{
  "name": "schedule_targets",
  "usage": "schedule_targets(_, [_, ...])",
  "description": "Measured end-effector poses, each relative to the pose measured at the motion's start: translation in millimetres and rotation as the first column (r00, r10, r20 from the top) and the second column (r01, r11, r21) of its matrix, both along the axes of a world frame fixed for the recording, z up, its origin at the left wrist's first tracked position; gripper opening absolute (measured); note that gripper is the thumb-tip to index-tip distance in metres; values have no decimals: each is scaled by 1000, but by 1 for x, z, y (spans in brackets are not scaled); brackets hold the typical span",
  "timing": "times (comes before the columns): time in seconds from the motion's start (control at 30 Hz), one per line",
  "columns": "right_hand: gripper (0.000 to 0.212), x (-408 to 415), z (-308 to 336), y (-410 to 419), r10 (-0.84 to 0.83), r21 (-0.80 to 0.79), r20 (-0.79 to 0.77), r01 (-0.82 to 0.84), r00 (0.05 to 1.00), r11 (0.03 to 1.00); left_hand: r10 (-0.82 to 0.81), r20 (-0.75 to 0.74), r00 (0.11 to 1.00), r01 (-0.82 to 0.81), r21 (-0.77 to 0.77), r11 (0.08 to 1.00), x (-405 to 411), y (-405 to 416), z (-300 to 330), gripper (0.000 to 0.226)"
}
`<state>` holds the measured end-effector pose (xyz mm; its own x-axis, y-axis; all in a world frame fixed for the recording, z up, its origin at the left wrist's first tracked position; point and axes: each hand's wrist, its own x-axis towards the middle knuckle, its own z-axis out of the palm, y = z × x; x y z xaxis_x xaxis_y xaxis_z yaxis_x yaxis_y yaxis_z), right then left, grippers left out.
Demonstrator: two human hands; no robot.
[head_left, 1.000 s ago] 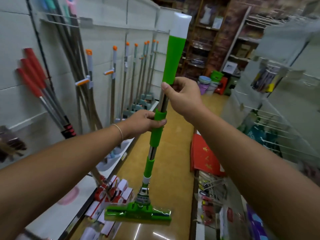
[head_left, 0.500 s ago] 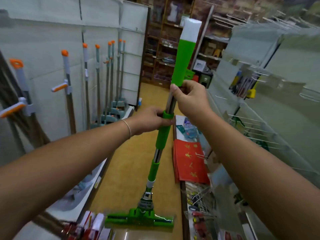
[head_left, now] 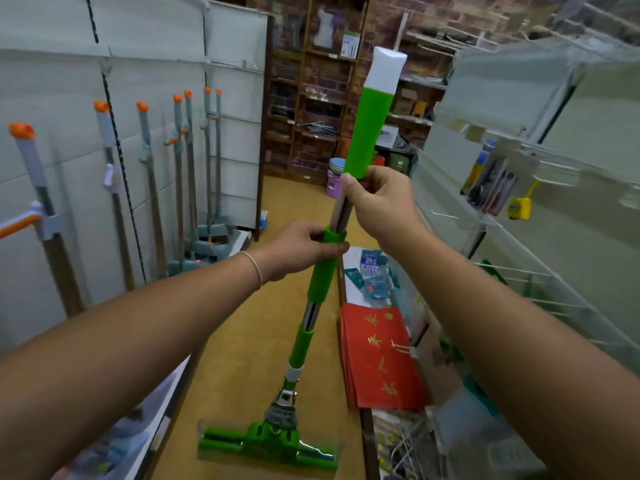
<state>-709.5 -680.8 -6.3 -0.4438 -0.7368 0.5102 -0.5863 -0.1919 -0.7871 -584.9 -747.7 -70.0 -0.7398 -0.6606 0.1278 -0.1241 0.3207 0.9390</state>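
Observation:
I hold a green mop (head_left: 322,275) nearly upright in a shop aisle. Its pole is metal with green sleeves, and the top grip is green with a white cap. My left hand (head_left: 298,249) grips the upper green sleeve on the pole. My right hand (head_left: 379,202) grips the metal pole just below the green top grip. The mop's green head (head_left: 268,443), in clear wrap, hangs low over the yellow floor.
Along the left wall stand several mops with orange caps (head_left: 178,181) on a low shelf. On the right are wire racks (head_left: 540,271), hanging goods (head_left: 495,185) and red packets (head_left: 379,358). Wooden shelves (head_left: 311,98) and stacked buckets (head_left: 335,178) close the aisle's far end.
The view has swung to the right along the aisle, so the wall mops slid left. Both hands keep the same hold on the green mop.

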Motion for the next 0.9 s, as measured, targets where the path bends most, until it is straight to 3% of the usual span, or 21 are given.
schedule_targets(0.6, [10,-178,17,-223,51,-3,-25,-51,998,999,-20,3,1000,20,102,995,-177,-222,18,19])
schedule_targets(0.9, [11,-241,20,-339,-70,-16,-12,69,998,997,-97,2,995,97,31,995,-249,-345,22,27])
